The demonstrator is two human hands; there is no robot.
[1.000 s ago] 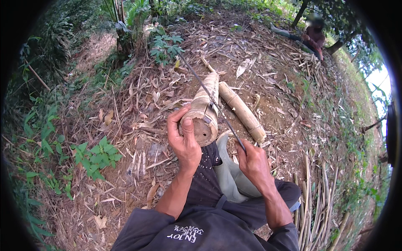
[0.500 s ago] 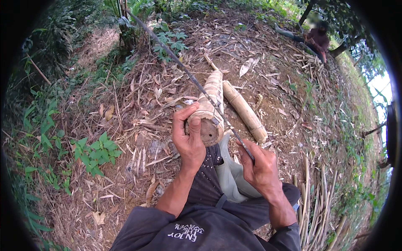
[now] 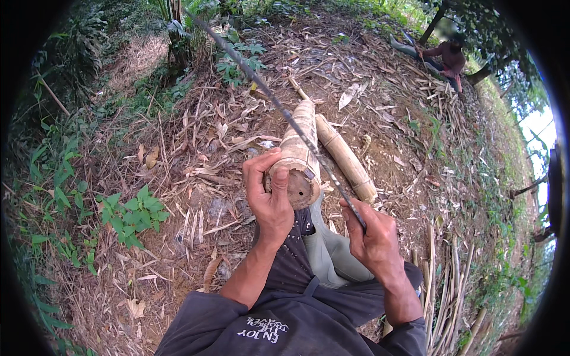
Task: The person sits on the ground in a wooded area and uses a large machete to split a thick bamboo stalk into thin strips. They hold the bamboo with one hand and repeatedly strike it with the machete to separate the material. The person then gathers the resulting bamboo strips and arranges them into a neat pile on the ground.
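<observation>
My left hand grips the near end of a thick bamboo piece. Its thumb presses on the round end face, which has a small dark hole, while the fingers curl over the left side. The bamboo points away from me, and its far end looks narrower. In my right hand is a long, thin, dark blade, seen almost edge-on, its handle hidden by the closed fingers. It slants up to the far left, crossing over the bamboo; whether it touches the bamboo I cannot tell.
A second bamboo piece lies on the ground to the right. My grey-green boot is below the hands. Several thin bamboo poles lie at the lower right. Leafy plants grow at left. Another person sits at the far right.
The blade has shifted slightly to the right over the bamboo, and my right hand has moved a little down and right. The other person has changed posture.
</observation>
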